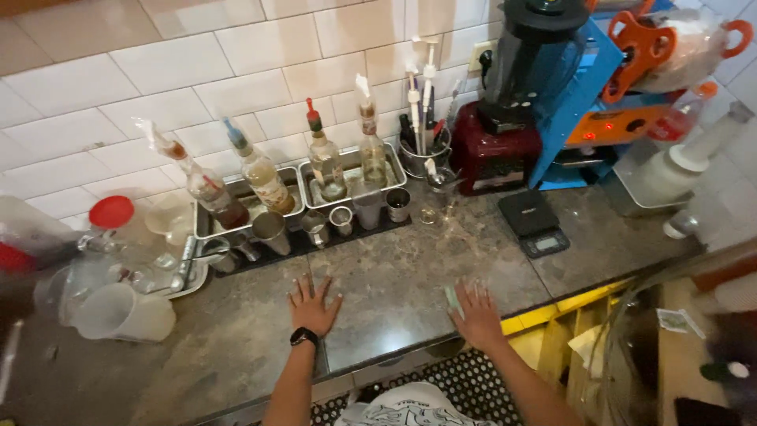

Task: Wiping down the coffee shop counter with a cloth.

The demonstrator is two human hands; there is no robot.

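Note:
Both hands rest flat on a dark stone counter (394,276). My left hand (313,304) lies palm down with fingers spread and holds nothing; a black watch (303,337) is on its wrist. My right hand (475,311) lies palm down near the counter's front edge, fingers apart, over a small pale green slip (452,300) that shows at its left side. Whether the hand grips the slip is unclear. Just beyond my hands, a black mat (315,241) carries several small metal cups (341,220).
Syrup bottles with pumps (326,166) stand in metal trays by the tiled wall. A red-based blender (512,102) and a small black scale (535,223) are at right. A clear jug (126,312) and a red-lidded container (114,217) sit at left. A white pump bottle (674,170) stands far right.

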